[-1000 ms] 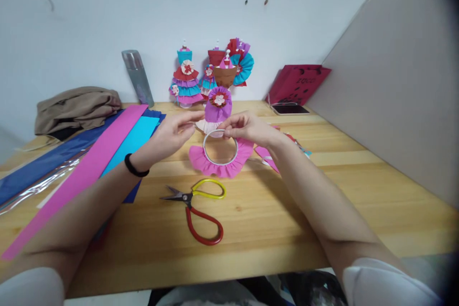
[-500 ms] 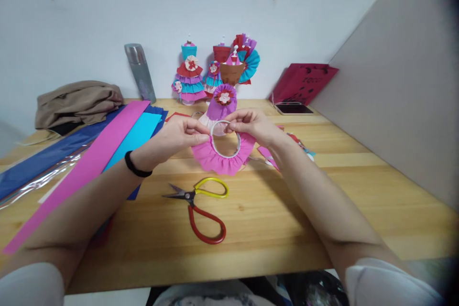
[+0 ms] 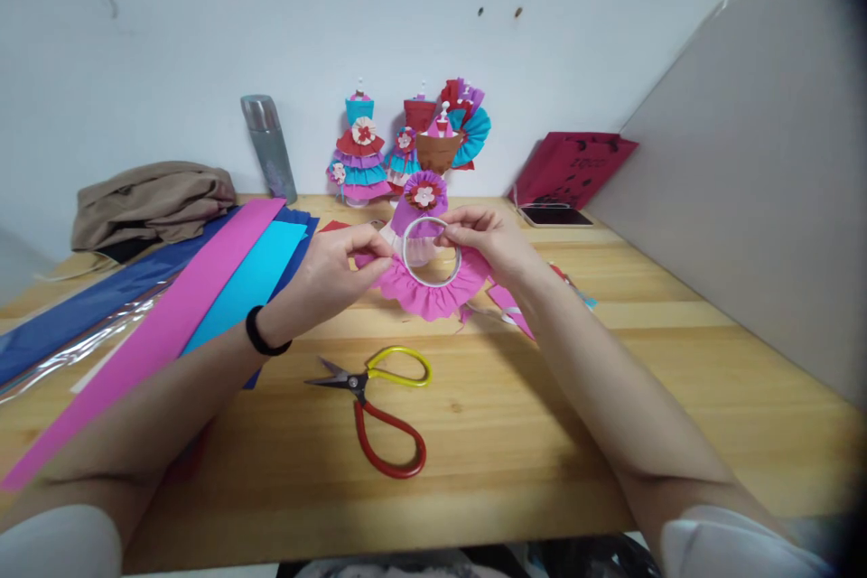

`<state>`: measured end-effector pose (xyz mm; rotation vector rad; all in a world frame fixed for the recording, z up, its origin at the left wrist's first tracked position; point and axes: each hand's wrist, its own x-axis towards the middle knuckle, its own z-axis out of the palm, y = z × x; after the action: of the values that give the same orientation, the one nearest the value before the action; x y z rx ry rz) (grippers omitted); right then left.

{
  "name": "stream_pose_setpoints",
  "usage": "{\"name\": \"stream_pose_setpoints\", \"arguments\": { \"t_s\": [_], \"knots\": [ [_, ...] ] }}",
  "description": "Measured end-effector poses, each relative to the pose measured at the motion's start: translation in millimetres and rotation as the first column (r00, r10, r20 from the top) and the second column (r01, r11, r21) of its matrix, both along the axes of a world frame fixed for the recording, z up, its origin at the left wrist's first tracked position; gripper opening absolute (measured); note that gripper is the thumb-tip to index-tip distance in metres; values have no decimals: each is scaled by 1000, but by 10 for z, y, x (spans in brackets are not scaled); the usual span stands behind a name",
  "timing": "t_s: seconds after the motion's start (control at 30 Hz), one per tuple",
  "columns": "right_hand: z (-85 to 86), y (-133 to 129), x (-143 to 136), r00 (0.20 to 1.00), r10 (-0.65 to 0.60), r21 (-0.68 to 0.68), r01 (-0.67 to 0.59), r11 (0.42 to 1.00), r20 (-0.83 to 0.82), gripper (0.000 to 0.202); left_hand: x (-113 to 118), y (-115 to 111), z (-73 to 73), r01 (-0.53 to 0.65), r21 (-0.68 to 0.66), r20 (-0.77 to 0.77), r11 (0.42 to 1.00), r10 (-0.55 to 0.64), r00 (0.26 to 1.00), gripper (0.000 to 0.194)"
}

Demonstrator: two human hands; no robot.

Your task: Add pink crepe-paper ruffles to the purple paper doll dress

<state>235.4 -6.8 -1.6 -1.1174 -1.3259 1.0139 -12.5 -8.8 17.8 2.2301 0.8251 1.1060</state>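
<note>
A white ring (image 3: 433,284) is held up over the table, with a pink ruffled strip (image 3: 434,300) around its lower side. My left hand (image 3: 345,269) pinches the strip's left end, a little apart from the ring. At the ring's upper right, my right hand (image 3: 491,242) grips the ring, and the ruffle's right end lies beside those fingers. Just behind the ring stands a small dress form (image 3: 439,152) with a brown top and a purple skirt. Open scissors (image 3: 358,382) with yellow and red handles lie on the table below the hands.
Pink paper (image 3: 169,312), cyan paper (image 3: 254,280) and blue sheets lie at the left. Behind them are a brown cloth (image 3: 153,199) and a grey flask (image 3: 269,149). Decorated dress forms (image 3: 360,149) stand at the wall. A red bag (image 3: 573,167) and phone (image 3: 555,216) are back right.
The ring has shifted slightly right and up with my right hand. My left hand has moved a little left, drawing the ruffle's left end away from the ring. The view has tilted slightly up.
</note>
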Motion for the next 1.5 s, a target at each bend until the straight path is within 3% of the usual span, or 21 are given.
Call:
{"name": "stream_pose_setpoints", "arguments": {
  "t_s": [0.17, 0.33, 0.53, 0.7, 0.8, 0.97, 1.1, 1.23, 1.33, 1.4, 1.5],
  "knots": [
    [9, -24, 9, 1000, -11, -6, 11, 1000, 0, 33, 19, 13, 31, 22, -171, 126, 985, 0, 992, 24],
    [41, -74, -36, 1000, -7, -25, 7, 1000, -12, 28, 11, 36, 29, 111, -370, 181, 922, -46, 982, 45],
    [62, -93, -73, 996, -32, -7, 33, 999, 79, 21, -7, 92, -3, 142, -455, 175, 879, -68, 982, 37],
    [79, -94, -58, 981, -35, -93, 53, 994, 189, 15, -34, 141, -12, 147, -512, 88, 846, -119, 989, 30],
    [78, -109, -15, 923, -19, -143, 79, 987, 384, 15, -34, 214, -104, 156, -565, 45, 810, -159, 986, 22],
    [85, -163, 56, 752, 0, -129, 114, 985, 659, 44, -19, 375, -380, 153, -645, 87, 748, -127, 988, 19],
    [100, -189, 101, 699, 101, -172, 32, 985, 708, 29, -28, 431, -526, 178, -705, 131, 687, -120, 984, 15],
    [129, -178, 187, 687, 188, -231, -30, 972, 702, 15, -5, 436, -541, 216, -729, 180, 649, -123, 976, 17],
    [162, -146, 260, 670, 144, -232, 43, 972, 728, 17, 78, 453, -500, 231, -732, 211, 641, -109, 971, 15],
    [181, -115, 295, 612, 68, -201, 151, 968, 788, 19, 163, 478, -468, 225, -743, 225, 630, -82, 971, 12],
    [197, -76, 323, 463, -40, -116, 303, 946, 885, 21, 296, 527, -445, 209, -754, 249, 623, -24, 968, 10]
  ]
}}
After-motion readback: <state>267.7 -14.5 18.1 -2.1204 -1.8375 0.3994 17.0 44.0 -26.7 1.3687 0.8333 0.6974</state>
